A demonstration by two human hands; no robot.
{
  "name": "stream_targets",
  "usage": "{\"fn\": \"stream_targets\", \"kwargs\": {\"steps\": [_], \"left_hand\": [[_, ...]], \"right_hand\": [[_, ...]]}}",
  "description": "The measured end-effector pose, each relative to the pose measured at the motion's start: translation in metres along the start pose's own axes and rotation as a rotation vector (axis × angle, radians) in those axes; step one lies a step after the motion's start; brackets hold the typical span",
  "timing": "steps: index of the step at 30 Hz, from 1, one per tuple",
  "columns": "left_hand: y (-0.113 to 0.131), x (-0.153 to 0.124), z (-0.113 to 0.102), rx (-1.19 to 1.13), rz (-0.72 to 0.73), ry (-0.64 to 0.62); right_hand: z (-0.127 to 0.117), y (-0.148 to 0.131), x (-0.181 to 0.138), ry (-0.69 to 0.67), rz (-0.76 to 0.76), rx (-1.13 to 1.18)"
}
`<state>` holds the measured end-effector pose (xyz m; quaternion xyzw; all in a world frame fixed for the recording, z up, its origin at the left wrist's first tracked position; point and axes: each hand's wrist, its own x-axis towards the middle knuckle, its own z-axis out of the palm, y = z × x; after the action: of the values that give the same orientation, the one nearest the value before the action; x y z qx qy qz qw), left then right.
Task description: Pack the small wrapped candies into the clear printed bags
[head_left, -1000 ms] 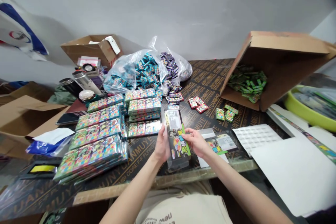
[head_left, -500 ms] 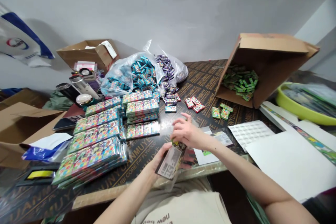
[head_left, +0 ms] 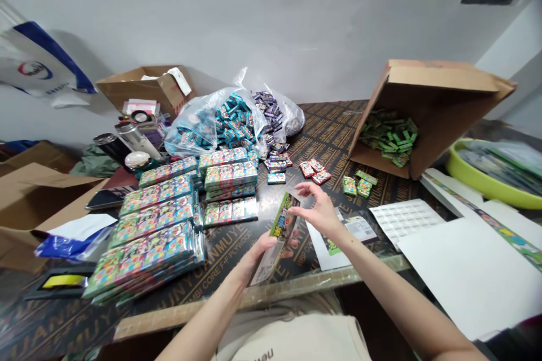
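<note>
My left hand (head_left: pixel 256 256) holds a flat printed packet (head_left: pixel 282 215) from below, thumb on its front and fingertips showing behind. The packet is tilted; its upper part is green and dark with colourful print, and a whitish label panel lies lower down. My right hand (head_left: pixel 319 215) is closed at the packet's upper right edge, thumb against it and index finger near the top corner. Clear plastic seems to surround the packet, though its outline is hard to make out. Beyond the hands lie small red packs (head_left: pixel 315 170), green packs (head_left: pixel 358 183) and a blue pack (head_left: pixel 276 179).
Stacks of wrapped multi-packs (head_left: pixel 156 217) stand on the left. Clear bags of blue (head_left: pixel 235 118) and purple packs (head_left: pixel 269 110) sit behind. A tipped carton (head_left: pixel 440 107) holding green packs, white sheets (head_left: pixel 461 265) and a yellow-green basin (head_left: pixel 461 172) are right.
The packet has turned, so its green printed front now shows. My right hand has shifted slightly right, from over its top to the upper right edge. My left hand keeps its hold.
</note>
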<state>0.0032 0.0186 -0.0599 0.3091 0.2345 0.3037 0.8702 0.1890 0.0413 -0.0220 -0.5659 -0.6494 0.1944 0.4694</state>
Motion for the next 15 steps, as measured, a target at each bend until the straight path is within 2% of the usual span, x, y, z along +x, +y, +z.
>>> {"fn": "stream_targets", "kwargs": {"steps": [5, 9, 12, 15], "left_hand": [[0.001, -0.002, -0.004, 0.157, -0.016, 0.067], [0.008, -0.007, 0.003, 0.254, 0.022, 0.049], [0.009, -0.01, 0.008, 0.277, 0.074, 0.027], [0.005, -0.011, 0.008, 0.302, 0.049, 0.047]], "right_hand": [[-0.005, 0.0, 0.001, -0.21, -0.135, -0.057], [-0.009, -0.002, -0.003, -0.507, -0.289, -0.105], [-0.011, -0.001, -0.005, -0.668, -0.291, -0.125], [-0.012, 0.001, -0.004, -0.709, -0.222, -0.075]]}}
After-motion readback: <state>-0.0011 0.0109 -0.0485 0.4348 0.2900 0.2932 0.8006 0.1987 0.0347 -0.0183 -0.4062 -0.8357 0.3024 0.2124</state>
